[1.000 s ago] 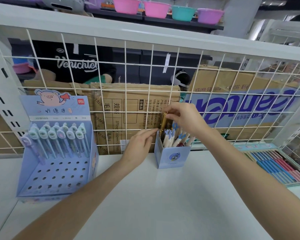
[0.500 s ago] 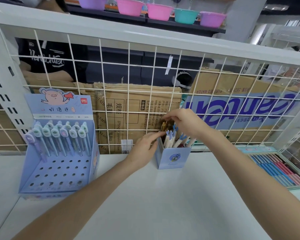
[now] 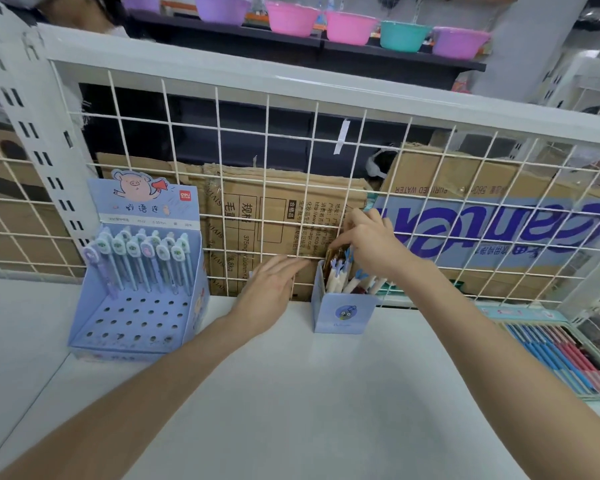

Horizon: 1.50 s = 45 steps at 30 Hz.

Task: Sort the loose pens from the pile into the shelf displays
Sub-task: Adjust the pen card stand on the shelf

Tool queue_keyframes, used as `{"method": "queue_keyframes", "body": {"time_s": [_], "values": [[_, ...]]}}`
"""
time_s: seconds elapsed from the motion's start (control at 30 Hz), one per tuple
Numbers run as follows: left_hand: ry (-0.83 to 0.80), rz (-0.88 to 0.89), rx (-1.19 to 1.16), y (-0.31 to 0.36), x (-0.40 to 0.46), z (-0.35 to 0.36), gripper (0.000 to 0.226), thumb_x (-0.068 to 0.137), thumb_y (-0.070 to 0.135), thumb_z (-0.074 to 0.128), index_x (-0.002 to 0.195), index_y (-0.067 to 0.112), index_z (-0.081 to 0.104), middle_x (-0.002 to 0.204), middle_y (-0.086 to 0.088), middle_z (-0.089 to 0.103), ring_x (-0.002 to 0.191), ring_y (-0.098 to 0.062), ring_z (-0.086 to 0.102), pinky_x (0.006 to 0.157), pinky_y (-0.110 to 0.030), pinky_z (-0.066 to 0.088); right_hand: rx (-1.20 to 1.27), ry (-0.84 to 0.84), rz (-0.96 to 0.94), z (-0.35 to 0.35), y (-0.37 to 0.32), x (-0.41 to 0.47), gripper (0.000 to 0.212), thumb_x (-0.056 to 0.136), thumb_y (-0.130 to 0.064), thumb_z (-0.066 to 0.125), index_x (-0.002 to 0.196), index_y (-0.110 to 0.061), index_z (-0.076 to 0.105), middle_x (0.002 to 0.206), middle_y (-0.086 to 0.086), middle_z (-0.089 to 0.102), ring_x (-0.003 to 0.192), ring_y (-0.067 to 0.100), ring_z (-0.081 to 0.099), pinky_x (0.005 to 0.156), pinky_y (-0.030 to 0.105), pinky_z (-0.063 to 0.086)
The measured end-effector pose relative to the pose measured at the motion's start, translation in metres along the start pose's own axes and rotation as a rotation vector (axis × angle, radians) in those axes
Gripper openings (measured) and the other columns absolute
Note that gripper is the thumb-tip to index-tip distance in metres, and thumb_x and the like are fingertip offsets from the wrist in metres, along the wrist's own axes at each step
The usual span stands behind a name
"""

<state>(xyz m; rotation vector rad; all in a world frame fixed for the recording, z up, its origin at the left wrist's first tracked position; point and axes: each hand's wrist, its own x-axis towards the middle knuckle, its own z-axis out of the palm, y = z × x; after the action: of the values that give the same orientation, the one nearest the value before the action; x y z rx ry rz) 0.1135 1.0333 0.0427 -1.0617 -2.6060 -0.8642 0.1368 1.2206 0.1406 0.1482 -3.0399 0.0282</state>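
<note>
A small blue pen box (image 3: 343, 311) stands on the white shelf (image 3: 291, 393) against the wire grid, holding several white pens with blue tops (image 3: 336, 277). My right hand (image 3: 371, 244) hovers over the box's back left corner, its fingertips pinching a gold-brown pen (image 3: 334, 255) that stands in the box. My left hand (image 3: 271, 289) lies just left of the box with fingers straight and holds nothing. At the left stands a blue pig-themed display (image 3: 139, 271) with a row of pens in its holes.
A white wire grid (image 3: 219, 188) backs the shelf, with cardboard boxes (image 3: 278, 209) behind it. A tray of blue and pink pens (image 3: 565, 355) sits at the right edge. Coloured bowls (image 3: 347, 26) line a dark shelf above.
My right hand has lowered the gold-brown pen deeper into the blue box. My left hand has drawn back from the box's rim to the left.
</note>
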Motion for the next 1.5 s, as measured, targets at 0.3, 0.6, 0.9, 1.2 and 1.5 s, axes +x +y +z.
{"method": "queue_keyframes", "body": {"time_s": [0.3,0.6,0.9,1.2,1.5], "values": [[0.115,-0.23,0.322,0.006,-0.058,-0.042,0.044,0.09,0.016,0.049,0.134,0.01,0.049,0.135,-0.011,0.052,0.128,-0.032,0.043,0.108,-0.047,0.023,0.156,0.192,-0.286,0.004,-0.074,-0.014,0.043,0.095,-0.009,0.042,0.134,-0.024,0.048,0.14,0.005,0.042,0.131,0.025,0.031,0.102,0.04,0.024],[-0.004,-0.618,0.656,-0.026,-0.182,-0.098,0.049,0.092,0.034,0.042,0.138,0.016,0.045,0.138,-0.016,0.047,0.121,-0.033,0.052,0.097,-0.052,0.041,0.215,-0.003,-0.441,0.05,-0.193,-0.031,0.055,0.097,-0.031,0.045,0.147,-0.027,0.022,0.152,0.004,0.023,0.14,0.023,0.019,0.11,0.038,0.017],[0.13,-0.807,0.649,-0.085,-0.312,-0.188,0.056,0.09,0.027,0.058,0.141,0.015,0.039,0.14,-0.017,0.045,0.123,-0.033,0.048,0.098,-0.047,0.038,0.26,-0.022,-0.628,0.071,-0.368,-0.043,0.049,0.097,-0.024,0.042,0.145,-0.025,0.029,0.149,0.002,0.03,0.135,0.022,0.028,0.104,0.034,0.023],[0.185,-0.973,0.695,-0.155,-0.441,-0.292,0.053,0.098,0.035,0.035,0.147,0.02,0.021,0.149,-0.012,0.03,0.132,-0.028,0.037,0.103,-0.039,0.032,0.308,-0.041,-0.711,0.089,-0.541,-0.032,0.049,0.096,-0.025,0.045,0.143,-0.026,0.032,0.148,0.002,0.033,0.135,0.023,0.03,0.106,0.032,0.023],[0.325,-1.046,0.6,-0.226,-0.473,-0.343,0.049,0.097,0.031,0.041,0.143,0.019,0.03,0.141,-0.004,0.04,0.121,-0.026,0.048,0.096,-0.037,0.038,0.342,-0.158,-0.729,0.109,-0.641,0.022,0.046,0.096,-0.027,0.046,0.141,-0.023,0.035,0.143,0.005,0.039,0.128,0.027,0.039,0.102,0.034,0.029]]}}
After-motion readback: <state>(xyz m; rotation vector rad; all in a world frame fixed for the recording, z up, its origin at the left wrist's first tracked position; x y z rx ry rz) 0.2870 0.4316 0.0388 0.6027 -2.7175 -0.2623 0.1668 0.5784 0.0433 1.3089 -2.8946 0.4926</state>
